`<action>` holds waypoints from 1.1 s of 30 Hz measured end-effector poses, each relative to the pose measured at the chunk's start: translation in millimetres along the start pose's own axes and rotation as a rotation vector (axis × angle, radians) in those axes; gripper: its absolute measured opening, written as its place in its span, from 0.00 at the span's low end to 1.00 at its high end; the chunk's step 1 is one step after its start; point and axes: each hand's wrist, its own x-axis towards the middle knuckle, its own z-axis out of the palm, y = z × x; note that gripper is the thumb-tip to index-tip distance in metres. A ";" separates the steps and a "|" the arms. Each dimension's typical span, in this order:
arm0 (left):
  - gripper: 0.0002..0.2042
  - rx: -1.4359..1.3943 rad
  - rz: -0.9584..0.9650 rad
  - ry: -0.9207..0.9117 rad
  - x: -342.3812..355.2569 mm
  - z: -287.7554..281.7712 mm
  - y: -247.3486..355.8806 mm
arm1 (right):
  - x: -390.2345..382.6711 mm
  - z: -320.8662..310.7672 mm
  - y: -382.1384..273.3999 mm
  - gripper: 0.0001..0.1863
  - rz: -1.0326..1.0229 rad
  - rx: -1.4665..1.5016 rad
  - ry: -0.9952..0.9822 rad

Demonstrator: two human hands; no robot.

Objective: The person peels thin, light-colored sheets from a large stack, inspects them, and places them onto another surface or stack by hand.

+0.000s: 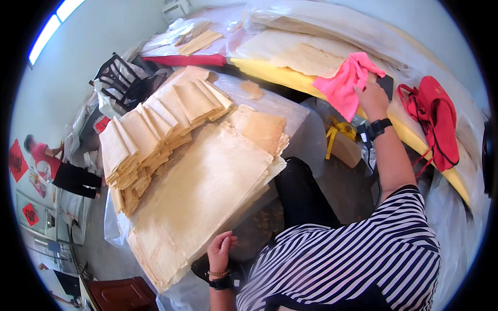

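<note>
My right hand [371,98] is at the upper right, closed on a bright pink cloth [340,83], beside a dark flat object [385,85] on the padded surface. My left hand [222,249] is low in the middle, fingers curled with nothing visible in them, just beside the edge of large, thin beige sheets [187,197]. Folded beige sheets [161,114] lie in overlapping piles at the back of that stack, and a darker tan piece [263,132] is at its right.
A plastic-covered bench edged in yellow [270,72] runs behind, holding a red fabric bag [436,119]. A yellow ribbon [334,135] on a brown box hangs below. A black chair [116,80] stands back left. Another person [67,171] in red and black stands at left.
</note>
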 end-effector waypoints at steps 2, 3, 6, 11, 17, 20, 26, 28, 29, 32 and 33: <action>0.11 -0.017 -0.044 0.041 -1.7 0.6 -21.1 | 11.2 3.4 6.2 0.19 -0.110 0.020 0.057; 0.12 -0.036 -0.086 0.051 -2.2 -2.0 -37.6 | 20.8 1.7 7.3 0.20 -0.063 0.115 -0.003; 0.13 0.016 -0.202 0.039 8.2 1.6 -73.5 | 71.1 -3.1 32.6 0.25 0.105 0.370 0.058; 0.14 0.371 -0.101 -0.111 16.7 -0.6 -102.6 | 108.2 -64.3 20.9 0.28 0.204 0.936 0.533; 0.19 0.730 -0.195 -0.244 23.3 19.8 -101.5 | -35.6 -169.9 -73.4 0.16 -0.248 1.573 -0.362; 0.18 0.902 -0.196 -0.295 21.5 18.8 -98.0 | -127.7 -200.3 -126.2 0.16 -0.663 1.866 -0.913; 0.17 0.909 -0.144 -0.276 13.3 35.1 -103.7 | -215.2 -243.9 -205.4 0.17 -1.075 2.301 -1.480; 0.17 0.909 -0.133 -0.229 9.5 35.7 -104.5 | -223.8 -247.7 -218.0 0.18 -1.096 2.341 -1.559; 0.17 0.909 -0.138 -0.195 8.4 35.2 -105.2 | -226.8 -250.7 -221.0 0.18 -1.104 2.357 -1.582; 0.17 0.888 -0.074 -0.145 10.3 33.9 -106.6 | -230.1 -259.2 -225.5 0.19 -1.115 2.407 -1.620; 0.17 0.898 -0.081 -0.172 8.8 35.2 -106.3 | -229.8 -261.6 -225.7 0.19 -1.117 2.425 -1.629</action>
